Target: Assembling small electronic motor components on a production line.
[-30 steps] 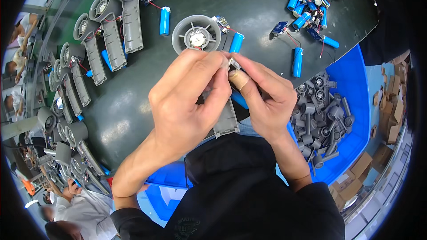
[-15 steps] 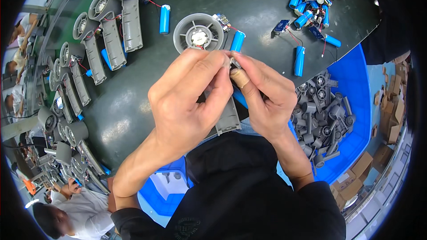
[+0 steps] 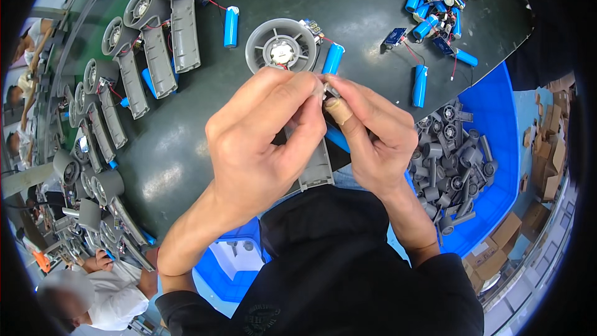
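Over the near part of the bench, my left hand [image 3: 258, 127] and my right hand [image 3: 380, 143] meet with fingertips pinched together. A small pale and grey piece [image 3: 328, 91] shows between them, too small to name. A tan bandage [image 3: 339, 111] wraps my right thumb. Just beyond my hands lies a grey round fan housing [image 3: 254, 50] with a white motor in its middle; its half-handle [image 3: 318, 171] reaches toward me, partly hidden under my hands. Beside it are a small circuit board [image 3: 314, 27] and a blue cylindrical battery [image 3: 333, 59] joined by wires.
A row of similar grey fan housings [image 3: 127, 74] lines the left of the dark bench [image 3: 168, 155]. Blue batteries with boards [image 3: 429, 15] are heaped at far right. A blue bin [image 3: 507, 168] of grey parts stands right; a co-worker [image 3: 112, 295] sits lower left.
My hands stay pinched together at nearly the same spot, my right hand slightly further right. The co-worker's head at lower left has shifted.
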Available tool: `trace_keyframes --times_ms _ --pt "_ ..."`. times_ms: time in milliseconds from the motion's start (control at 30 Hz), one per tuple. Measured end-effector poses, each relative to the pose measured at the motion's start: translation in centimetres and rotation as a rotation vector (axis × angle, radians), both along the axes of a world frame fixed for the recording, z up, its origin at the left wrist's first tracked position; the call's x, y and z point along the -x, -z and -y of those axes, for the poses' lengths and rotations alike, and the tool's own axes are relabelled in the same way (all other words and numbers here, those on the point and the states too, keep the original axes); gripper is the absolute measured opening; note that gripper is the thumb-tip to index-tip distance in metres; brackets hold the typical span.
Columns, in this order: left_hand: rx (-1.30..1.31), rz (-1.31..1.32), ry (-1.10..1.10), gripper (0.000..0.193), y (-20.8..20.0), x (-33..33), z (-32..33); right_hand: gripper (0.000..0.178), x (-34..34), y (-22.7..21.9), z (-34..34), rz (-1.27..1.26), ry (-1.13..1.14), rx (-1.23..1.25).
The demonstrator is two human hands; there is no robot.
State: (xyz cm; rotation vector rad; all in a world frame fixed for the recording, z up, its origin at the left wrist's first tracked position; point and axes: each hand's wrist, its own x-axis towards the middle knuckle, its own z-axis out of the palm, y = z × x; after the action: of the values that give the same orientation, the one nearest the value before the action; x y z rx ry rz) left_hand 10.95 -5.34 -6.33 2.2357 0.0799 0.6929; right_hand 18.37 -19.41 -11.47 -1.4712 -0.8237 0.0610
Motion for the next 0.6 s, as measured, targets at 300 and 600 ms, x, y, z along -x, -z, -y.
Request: trace_keyframes --times_ms 300,600 --pt "0.039 -0.046 -0.004 0.019 -0.19 0.15 0.25 0.03 0.07 -0.16 0.18 0.035 0.01 0.025" --pt "0.032 0.002 -0.002 0.017 0.16 -0.21 -0.03 0.033 -0.24 0.13 0.04 0.112 0.045 0.015"
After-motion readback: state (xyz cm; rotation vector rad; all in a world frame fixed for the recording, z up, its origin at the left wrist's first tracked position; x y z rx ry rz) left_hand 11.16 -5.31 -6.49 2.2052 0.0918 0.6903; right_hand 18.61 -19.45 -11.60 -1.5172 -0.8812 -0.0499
